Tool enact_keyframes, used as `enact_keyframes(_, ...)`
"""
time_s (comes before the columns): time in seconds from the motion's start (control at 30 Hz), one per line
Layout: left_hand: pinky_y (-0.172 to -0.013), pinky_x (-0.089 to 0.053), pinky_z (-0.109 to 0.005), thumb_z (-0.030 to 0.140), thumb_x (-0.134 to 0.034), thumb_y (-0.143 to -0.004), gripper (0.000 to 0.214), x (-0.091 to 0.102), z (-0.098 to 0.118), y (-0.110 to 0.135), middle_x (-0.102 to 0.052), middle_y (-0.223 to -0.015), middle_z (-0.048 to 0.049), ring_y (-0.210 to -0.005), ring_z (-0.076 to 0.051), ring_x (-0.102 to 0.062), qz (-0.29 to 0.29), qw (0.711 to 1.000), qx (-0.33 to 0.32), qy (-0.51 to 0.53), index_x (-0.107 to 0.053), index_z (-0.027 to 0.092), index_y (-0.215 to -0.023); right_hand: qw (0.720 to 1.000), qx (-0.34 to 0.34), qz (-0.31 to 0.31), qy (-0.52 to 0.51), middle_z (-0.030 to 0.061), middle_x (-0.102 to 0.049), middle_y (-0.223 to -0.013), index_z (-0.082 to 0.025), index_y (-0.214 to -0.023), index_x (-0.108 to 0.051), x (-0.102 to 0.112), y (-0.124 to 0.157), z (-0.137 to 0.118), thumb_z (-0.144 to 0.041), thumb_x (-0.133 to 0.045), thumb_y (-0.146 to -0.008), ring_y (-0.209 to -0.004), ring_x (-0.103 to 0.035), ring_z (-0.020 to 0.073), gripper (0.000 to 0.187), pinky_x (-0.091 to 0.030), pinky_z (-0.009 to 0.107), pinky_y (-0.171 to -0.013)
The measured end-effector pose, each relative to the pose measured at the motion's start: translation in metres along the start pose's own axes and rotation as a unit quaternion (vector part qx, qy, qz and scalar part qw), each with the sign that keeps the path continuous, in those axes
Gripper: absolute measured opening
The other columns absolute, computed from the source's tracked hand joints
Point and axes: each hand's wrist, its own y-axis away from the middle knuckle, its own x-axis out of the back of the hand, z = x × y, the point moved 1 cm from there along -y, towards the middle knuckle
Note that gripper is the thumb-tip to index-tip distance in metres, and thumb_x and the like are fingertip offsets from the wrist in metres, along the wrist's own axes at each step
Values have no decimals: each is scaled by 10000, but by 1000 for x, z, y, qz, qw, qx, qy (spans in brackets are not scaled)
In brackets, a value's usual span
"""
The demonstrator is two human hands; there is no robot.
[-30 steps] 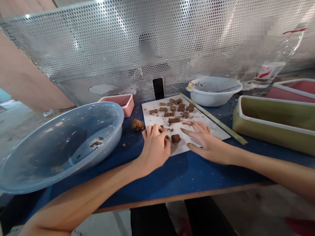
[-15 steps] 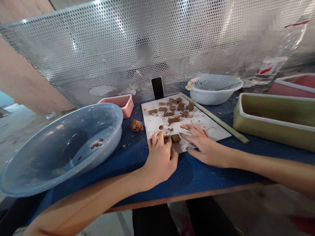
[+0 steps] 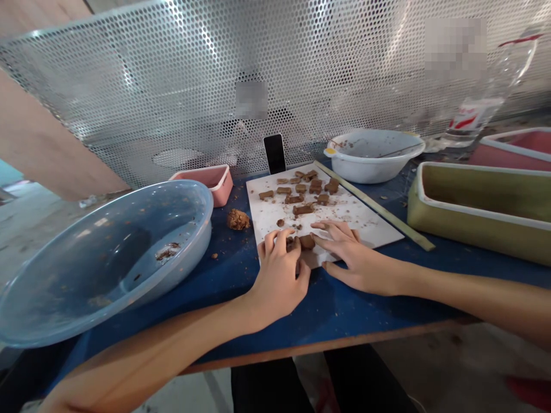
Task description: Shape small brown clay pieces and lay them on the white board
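A small brown block of clay lies near the front edge of a white board, between my two hands. My left hand is bent over the block's left side, with curled fingers gripping there; its fingertips partly hide the clay beneath. From the right, my right hand reaches in with fingers stretched and apart, the index fingertip at the block's right edge. Farther back on the board are several shaped clay pieces and crumbs. A rough clay lump rests on the blue table left of the board.
A large blue basin stands at left, before a pink planter. A phone leans upright behind the board. Along the board's right side lies a wooden strip. Beyond are a white basin, green planter and bottle.
My right hand has shifted very slightly left against the clay block. My left hand stays nearly where it was, and the other pieces lie as before.
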Motion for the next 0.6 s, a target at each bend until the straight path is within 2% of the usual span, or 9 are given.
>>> enact_keyframes(0.2,-1177,-472,-652,159,-588,-1015,206,5,3,-2,-533,-1609,-180,-1491,-410,-437,-3,1000,21,-5,-735,166,-1161,997,6,59,45,212,-465,-1691,-234,-1409,-695,-5,0,5,-317,-553,-1052,-1683,-277,437,393,-376,749,-1262)
enact_keyframes(0.33,-1154,-470,-658,166,-597,-1010,177,9,5,0,-545,-1593,-181,-1464,-413,-453,5,999,26,-18,-732,169,-1123,992,21,103,71,248,-516,-1655,-201,-1339,-758,-6,3,6,-293,-535,-1058,-1644,-347,480,370,-388,789,-1227)
enact_keyframes(0.4,-1152,-470,-656,161,-591,-1011,184,10,6,2,-549,-1590,-175,-1455,-407,-457,6,1000,19,-17,-729,179,-1132,991,27,108,70,244,-525,-1657,-212,-1308,-778,-6,6,4,-292,-531,-1062,-1638,-359,488,358,-389,803,-1219)
enact_keyframes(0.6,-1134,-484,-667,155,-600,-1005,209,9,7,5,-559,-1563,-178,-1444,-415,-463,4,1000,6,-10,-718,190,-1173,993,41,101,51,202,-477,-1726,-264,-1390,-741,-11,13,2,-313,-543,-1071,-1680,-302,460,379,-385,777,-1259)
